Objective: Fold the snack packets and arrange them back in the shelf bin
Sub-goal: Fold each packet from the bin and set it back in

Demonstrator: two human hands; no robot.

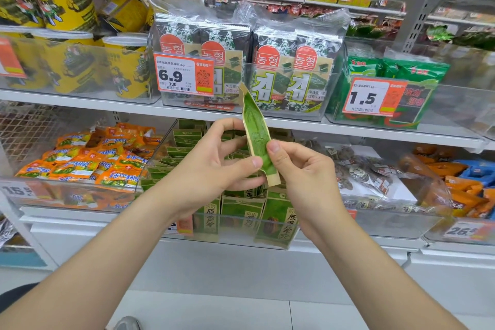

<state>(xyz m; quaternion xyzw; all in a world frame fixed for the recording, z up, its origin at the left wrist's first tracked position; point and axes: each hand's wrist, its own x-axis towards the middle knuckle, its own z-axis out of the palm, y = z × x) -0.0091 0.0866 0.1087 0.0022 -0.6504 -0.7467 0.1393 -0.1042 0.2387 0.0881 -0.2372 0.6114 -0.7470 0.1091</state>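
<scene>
Shop shelves (pixel 80 100) stand behind; before the clear shelf bin (pixel 235 230), the left hand (pixel 211 166) and right hand (pixel 305 171) both pinch one narrow green snack packet (pixel 255 126), held nearly upright

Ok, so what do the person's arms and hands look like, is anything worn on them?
Both arms are bare from the frame's edge to the wrists: no sleeve shows on the left arm or the right arm. The left hand and right hand wear no gloves, and no watch, bracelet or ring shows. The thumbnails look short and unpainted.
</scene>
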